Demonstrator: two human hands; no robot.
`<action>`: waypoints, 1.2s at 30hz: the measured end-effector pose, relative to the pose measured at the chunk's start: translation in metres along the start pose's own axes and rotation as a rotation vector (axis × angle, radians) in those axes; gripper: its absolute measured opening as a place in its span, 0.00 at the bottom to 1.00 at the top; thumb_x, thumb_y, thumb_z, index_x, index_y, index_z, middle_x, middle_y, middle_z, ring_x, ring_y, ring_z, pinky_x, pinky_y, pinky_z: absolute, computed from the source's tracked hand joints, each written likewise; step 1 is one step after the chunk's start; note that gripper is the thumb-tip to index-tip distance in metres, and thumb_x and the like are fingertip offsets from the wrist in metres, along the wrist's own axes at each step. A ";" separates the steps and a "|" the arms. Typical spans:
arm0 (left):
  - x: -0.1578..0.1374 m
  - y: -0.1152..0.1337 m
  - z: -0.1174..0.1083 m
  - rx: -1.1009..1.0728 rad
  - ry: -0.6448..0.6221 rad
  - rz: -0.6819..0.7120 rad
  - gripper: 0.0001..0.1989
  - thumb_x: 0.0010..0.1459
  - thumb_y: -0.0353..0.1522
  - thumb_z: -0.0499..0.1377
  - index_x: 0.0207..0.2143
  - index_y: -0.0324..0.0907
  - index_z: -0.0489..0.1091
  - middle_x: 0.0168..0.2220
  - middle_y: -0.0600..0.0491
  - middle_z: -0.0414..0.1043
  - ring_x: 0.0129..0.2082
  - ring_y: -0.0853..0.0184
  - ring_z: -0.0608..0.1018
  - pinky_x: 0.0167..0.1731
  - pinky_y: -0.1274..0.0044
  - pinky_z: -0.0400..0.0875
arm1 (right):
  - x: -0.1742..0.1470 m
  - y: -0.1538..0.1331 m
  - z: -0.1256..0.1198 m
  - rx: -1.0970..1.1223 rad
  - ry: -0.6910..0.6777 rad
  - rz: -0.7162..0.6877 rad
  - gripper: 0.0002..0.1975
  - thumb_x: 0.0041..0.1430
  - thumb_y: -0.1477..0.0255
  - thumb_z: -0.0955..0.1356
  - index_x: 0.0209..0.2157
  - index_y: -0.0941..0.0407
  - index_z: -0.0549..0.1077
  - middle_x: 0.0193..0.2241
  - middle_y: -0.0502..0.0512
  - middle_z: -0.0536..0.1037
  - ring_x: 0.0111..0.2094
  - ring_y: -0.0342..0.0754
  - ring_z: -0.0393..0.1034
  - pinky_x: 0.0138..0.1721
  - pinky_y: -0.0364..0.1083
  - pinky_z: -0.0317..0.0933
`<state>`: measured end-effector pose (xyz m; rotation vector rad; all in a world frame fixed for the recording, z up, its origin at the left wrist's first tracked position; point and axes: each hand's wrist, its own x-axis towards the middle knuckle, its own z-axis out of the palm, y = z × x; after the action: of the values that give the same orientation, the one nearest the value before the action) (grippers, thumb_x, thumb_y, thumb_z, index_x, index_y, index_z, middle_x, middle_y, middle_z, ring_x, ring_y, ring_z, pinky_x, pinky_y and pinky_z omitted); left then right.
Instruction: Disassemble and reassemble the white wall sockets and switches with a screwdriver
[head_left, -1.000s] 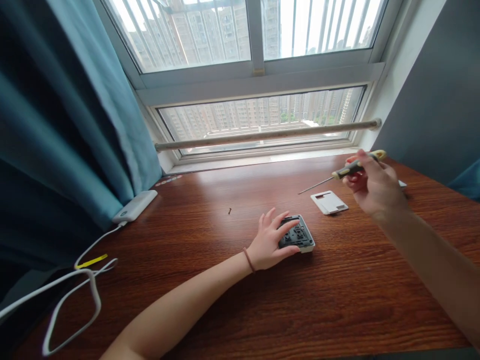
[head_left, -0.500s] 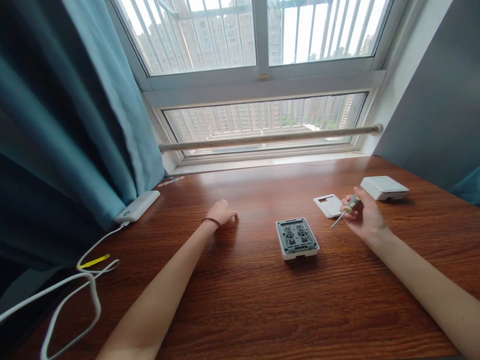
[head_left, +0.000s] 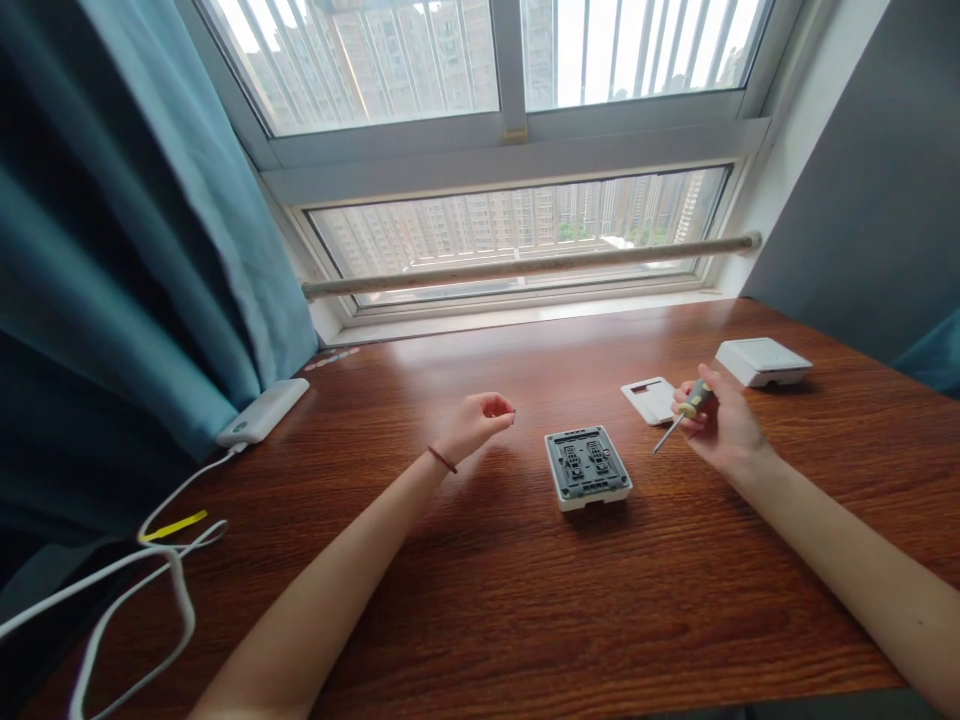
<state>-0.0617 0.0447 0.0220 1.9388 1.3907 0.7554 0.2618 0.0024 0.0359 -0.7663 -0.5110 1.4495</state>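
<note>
My left hand (head_left: 480, 425) is raised over the table with thumb and fingers pinched on a tiny dark screw-like piece (head_left: 514, 411). To its right lies a wall switch (head_left: 589, 468), its grey inner mechanism facing up in a white base. My right hand (head_left: 718, 420) is closed around the grey and yellow handle of a screwdriver (head_left: 694, 402). The shaft points down and left, its tip apart from the switch. Partly behind my right fingers, a white cover plate (head_left: 646, 400) with a cut-out lies flat.
A white box-shaped unit (head_left: 763, 362) sits at the right rear of the wooden table (head_left: 480, 600). On the left are a white power bank (head_left: 264, 412), its white cable (head_left: 184, 590) and a yellow strip (head_left: 175, 526). Blue curtain (head_left: 247, 330) and window bar (head_left: 532, 266) bound the far side.
My left hand has lifted off the tabletop and moved right toward the switch, now with the tiny dark piece in its pinch. My right hand keeps the screwdriver nearly still. The view has shifted slightly.
</note>
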 end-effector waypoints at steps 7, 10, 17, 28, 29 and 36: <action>-0.037 0.033 0.054 -0.440 -0.066 0.199 0.09 0.50 0.35 0.60 0.28 0.36 0.70 0.26 0.52 0.70 0.26 0.72 0.70 0.26 0.80 0.64 | -0.002 0.003 0.003 -0.040 0.003 0.017 0.14 0.49 0.65 0.69 0.19 0.58 0.65 0.14 0.46 0.64 0.12 0.34 0.51 0.08 0.33 0.50; -0.037 0.029 0.055 -0.430 -0.058 0.221 0.09 0.49 0.35 0.61 0.27 0.36 0.72 0.27 0.52 0.69 0.25 0.73 0.67 0.24 0.81 0.61 | -0.003 0.003 0.003 -0.054 0.006 0.002 0.14 0.49 0.65 0.69 0.19 0.58 0.65 0.15 0.46 0.65 0.12 0.34 0.51 0.09 0.33 0.50; -0.034 0.028 0.054 -0.435 -0.066 0.220 0.11 0.48 0.37 0.62 0.25 0.36 0.73 0.25 0.54 0.66 0.23 0.75 0.64 0.23 0.81 0.58 | -0.002 0.002 0.003 -0.074 -0.021 -0.006 0.13 0.48 0.65 0.69 0.19 0.57 0.65 0.14 0.45 0.62 0.12 0.34 0.51 0.08 0.34 0.50; -0.034 0.029 0.053 -0.419 -0.077 0.223 0.12 0.48 0.38 0.62 0.25 0.36 0.71 0.25 0.54 0.65 0.23 0.75 0.64 0.22 0.82 0.59 | 0.000 0.003 0.000 -0.075 -0.014 -0.003 0.13 0.49 0.65 0.69 0.19 0.57 0.65 0.14 0.46 0.65 0.12 0.34 0.50 0.08 0.34 0.48; -0.034 0.028 0.053 -0.412 -0.081 0.227 0.11 0.48 0.37 0.61 0.26 0.36 0.71 0.25 0.54 0.65 0.23 0.75 0.64 0.22 0.82 0.58 | 0.000 0.003 0.000 -0.074 -0.014 -0.003 0.13 0.48 0.65 0.69 0.19 0.57 0.65 0.14 0.46 0.65 0.12 0.34 0.50 0.08 0.34 0.48; -0.035 0.027 0.054 -0.354 -0.115 0.277 0.08 0.50 0.34 0.60 0.27 0.36 0.70 0.27 0.54 0.63 0.22 0.76 0.61 0.21 0.82 0.57 | -0.001 0.003 0.001 -0.066 -0.026 0.011 0.13 0.49 0.66 0.69 0.19 0.57 0.65 0.15 0.46 0.65 0.12 0.33 0.51 0.09 0.33 0.49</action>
<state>-0.0146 -0.0043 0.0051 1.8735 0.8605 0.9314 0.2590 0.0014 0.0344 -0.8048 -0.5778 1.4598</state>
